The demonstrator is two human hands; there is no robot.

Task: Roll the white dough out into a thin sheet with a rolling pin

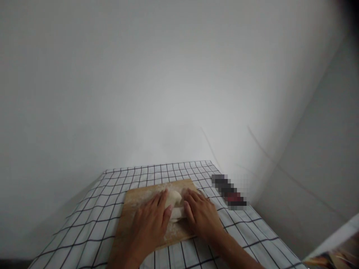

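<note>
A pale lump of dough (175, 203) lies on a floured wooden board (127, 203), with a folded, roll-like part along its near side. My left hand (151, 215) is closed over the dough's left end, its fingers pointing away from me and its thumb on the near part. On the right end, my right hand (200, 213) is closed with bent fingers over the dough. Both hands cover the ends, so only the middle of the dough shows between them. The undersides of the fingers are hidden.
A white cloth with a black grid (92, 216) covers the table under the board. To the right of the board lies a pixelated dark and red object (228, 190). Behind the table's far edge rises a plain wall (168, 93). A colourful patterned item (336, 254) shows at the lower right corner.
</note>
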